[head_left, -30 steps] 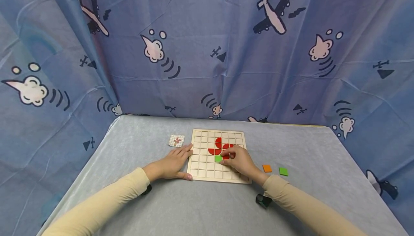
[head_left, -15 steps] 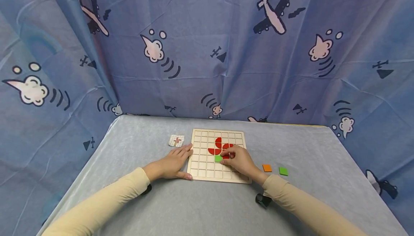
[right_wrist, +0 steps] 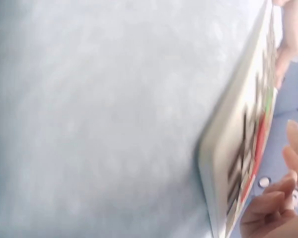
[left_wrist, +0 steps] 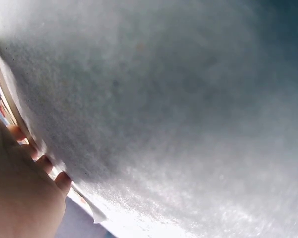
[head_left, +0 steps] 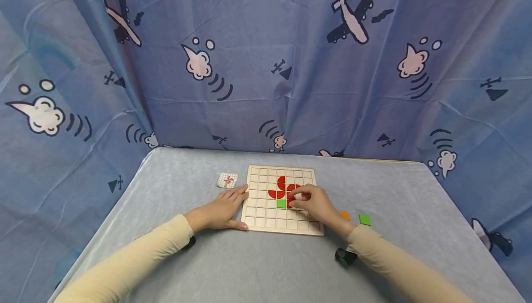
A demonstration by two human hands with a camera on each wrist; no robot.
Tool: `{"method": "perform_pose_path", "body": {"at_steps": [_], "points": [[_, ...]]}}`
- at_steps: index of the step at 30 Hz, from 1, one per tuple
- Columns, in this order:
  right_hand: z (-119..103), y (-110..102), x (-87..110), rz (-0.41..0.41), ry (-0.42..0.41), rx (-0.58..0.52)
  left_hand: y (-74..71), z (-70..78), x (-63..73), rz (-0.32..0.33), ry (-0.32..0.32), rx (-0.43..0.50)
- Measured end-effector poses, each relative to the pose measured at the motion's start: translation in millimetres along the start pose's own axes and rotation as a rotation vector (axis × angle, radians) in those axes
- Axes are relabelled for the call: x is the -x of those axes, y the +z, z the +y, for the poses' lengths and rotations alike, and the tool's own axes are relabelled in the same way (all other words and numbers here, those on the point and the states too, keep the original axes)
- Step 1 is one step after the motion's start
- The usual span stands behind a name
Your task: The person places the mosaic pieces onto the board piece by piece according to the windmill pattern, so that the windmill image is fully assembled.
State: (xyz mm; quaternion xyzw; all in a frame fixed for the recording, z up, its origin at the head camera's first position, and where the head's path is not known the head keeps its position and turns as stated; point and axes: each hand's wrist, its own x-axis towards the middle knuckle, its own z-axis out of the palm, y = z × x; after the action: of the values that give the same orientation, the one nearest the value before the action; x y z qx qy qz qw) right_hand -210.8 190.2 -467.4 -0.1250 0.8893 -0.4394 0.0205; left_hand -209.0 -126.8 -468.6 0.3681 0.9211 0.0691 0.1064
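Note:
A wooden grid board point(head_left: 259, 213) lies flat on the table, with several red rounded pieces point(head_left: 281, 182) and a green square tile point(head_left: 281, 203) in its cells. My left hand point(head_left: 220, 209) rests at the board's left side, its fingers along the edge and the thumb at the near corner. Over the right half of the board hovers my right hand point(head_left: 317, 204). Its thumb and forefinger stand apart, just right of the green tile, with nothing visible between them. Part of the red pieces is hidden behind these fingers.
A small pattern card point(head_left: 227, 180) lies beyond the left hand. Right of the board are an orange tile point(head_left: 344, 215), partly covered by the right wrist, and another green tile point(head_left: 365, 220). A blue printed curtain point(head_left: 241, 86) hangs behind the table.
My right hand has let go of the green tile on the board and shifted slightly right. The tile stays in its cell. My left hand has not moved.

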Motion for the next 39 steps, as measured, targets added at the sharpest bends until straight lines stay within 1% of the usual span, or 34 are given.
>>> {"method": "perform_pose_path", "body": {"at_steps": [4,9,12,17,22,29,32,35,39], "points": [[1.1,-15.8,4.0,-0.015,-0.018,-0.03,1.2,-0.3,0.5,-0.007,-0.01,-0.007],[7.1,-34.8,10.7,-0.033,-0.032,-0.02,3.2,-0.8,1.9,-0.013,-0.02,0.008],[13.3,-45.8,15.7,-0.031,-0.019,-0.012,3.7,-0.9,2.1,-0.013,-0.022,0.018],[25.7,-64.3,26.0,-0.025,-0.001,0.028,4.5,-1.9,2.0,-0.01,-0.022,0.023],[40.4,-83.0,35.5,-0.026,-0.012,0.076,5.2,-3.1,1.4,-0.006,-0.014,0.014],[59.2,-107.8,47.2,-0.059,0.009,0.113,4.1,-2.4,0.1,0.005,-0.004,0.016],[66.9,-115.7,51.4,-0.076,-0.004,0.112,3.8,-2.1,0.1,0.003,-0.008,0.014],[74.5,-121.0,54.9,-0.087,-0.023,0.088,3.8,-2.2,0.1,-0.001,-0.013,0.016],[83.7,-125.2,58.1,-0.116,-0.067,0.06,3.6,-2.2,-0.1,-0.005,-0.015,0.021]]}}
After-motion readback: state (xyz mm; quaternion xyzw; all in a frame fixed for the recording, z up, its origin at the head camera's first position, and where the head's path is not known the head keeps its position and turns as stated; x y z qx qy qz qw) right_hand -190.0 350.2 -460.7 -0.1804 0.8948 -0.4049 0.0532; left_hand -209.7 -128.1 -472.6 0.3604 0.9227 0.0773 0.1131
